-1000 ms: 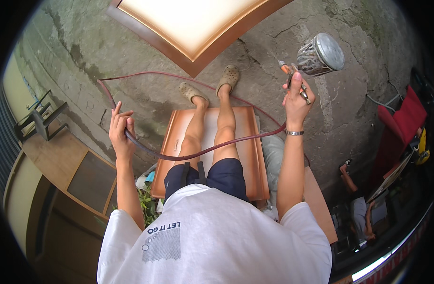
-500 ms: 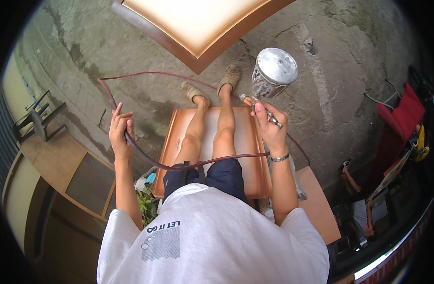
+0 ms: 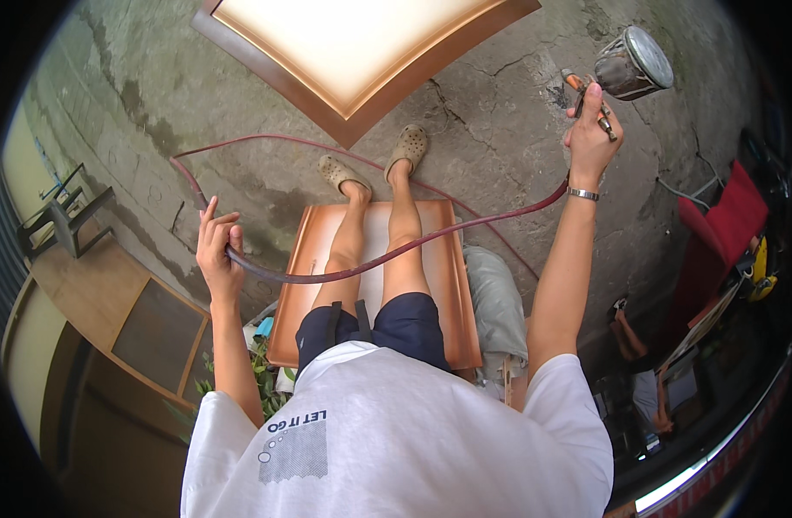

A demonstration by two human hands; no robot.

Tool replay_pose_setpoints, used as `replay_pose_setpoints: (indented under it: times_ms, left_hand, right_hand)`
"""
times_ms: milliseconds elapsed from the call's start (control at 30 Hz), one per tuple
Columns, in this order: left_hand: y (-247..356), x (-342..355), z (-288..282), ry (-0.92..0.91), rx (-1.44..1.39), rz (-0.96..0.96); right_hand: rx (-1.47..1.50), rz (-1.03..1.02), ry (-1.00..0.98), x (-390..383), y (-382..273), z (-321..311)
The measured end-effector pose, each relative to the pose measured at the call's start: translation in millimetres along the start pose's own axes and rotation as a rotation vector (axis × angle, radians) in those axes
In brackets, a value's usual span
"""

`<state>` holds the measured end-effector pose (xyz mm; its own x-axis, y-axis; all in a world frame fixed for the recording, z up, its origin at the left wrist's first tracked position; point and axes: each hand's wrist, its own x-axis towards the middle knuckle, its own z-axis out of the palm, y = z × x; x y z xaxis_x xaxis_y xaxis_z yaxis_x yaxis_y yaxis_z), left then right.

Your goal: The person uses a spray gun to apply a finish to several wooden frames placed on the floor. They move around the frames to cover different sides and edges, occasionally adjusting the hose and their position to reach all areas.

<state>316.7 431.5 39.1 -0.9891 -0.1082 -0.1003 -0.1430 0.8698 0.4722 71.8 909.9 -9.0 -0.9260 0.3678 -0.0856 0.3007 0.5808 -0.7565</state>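
Note:
My right hand (image 3: 593, 148), stretched out to the far right, grips a spray gun (image 3: 605, 123) with an orange part. The gun's paint-streaked metal cup (image 3: 631, 69) hangs just beyond my fingers, above the floor. A dark red hose (image 3: 405, 253) runs from my right wrist across my thighs to my left hand (image 3: 219, 257). Its thumb and fingers are loosely closed on the hose, the upper fingers partly stretched. Ahead of my feet stands a brown-edged panel (image 3: 348, 129) with a pale, glowing centre. Much of the gun's handle is hidden by my palm.
A second brown-and-white panel (image 3: 462, 298) lies under my legs. Grey sheeting (image 3: 493, 298) is beside it, and leafy plants (image 3: 245, 375) are at the left. The hose also loops over cracked concrete (image 3: 491, 95). Another person (image 3: 646, 388) is at the right, near a red chair (image 3: 733, 211).
My right hand has swung forward and to the right, carrying the spray gun and its cup. The hose between my hands has lifted and stretched out. My left hand has barely moved.

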Motion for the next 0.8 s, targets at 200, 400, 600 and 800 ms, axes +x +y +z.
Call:
replay_pose_setpoints:
  times_ms: [200, 400, 600, 800]
  left_hand:
    - [7.7, 1.8, 8.0, 0.014, 0.016, -0.039]
    - [3.2, -0.9, 6.1, 0.033, -0.007, -0.069]
    - [-15.8, -14.1, -5.0, 0.042, -0.060, -0.064]
    - [-33.4, -24.2, -17.6, 0.043, -0.081, -0.046]
  right_hand:
    - [0.025, -0.162, 0.239, 37.0, -6.5, 5.0]
    - [-0.041, -0.020, 0.063, 13.0, -15.6, 13.9]
    - [0.000, -0.016, -0.092, -61.3, -24.9, 23.4]
    - [-0.022, 0.007, -0.282, -137.3, -41.8, 25.4]
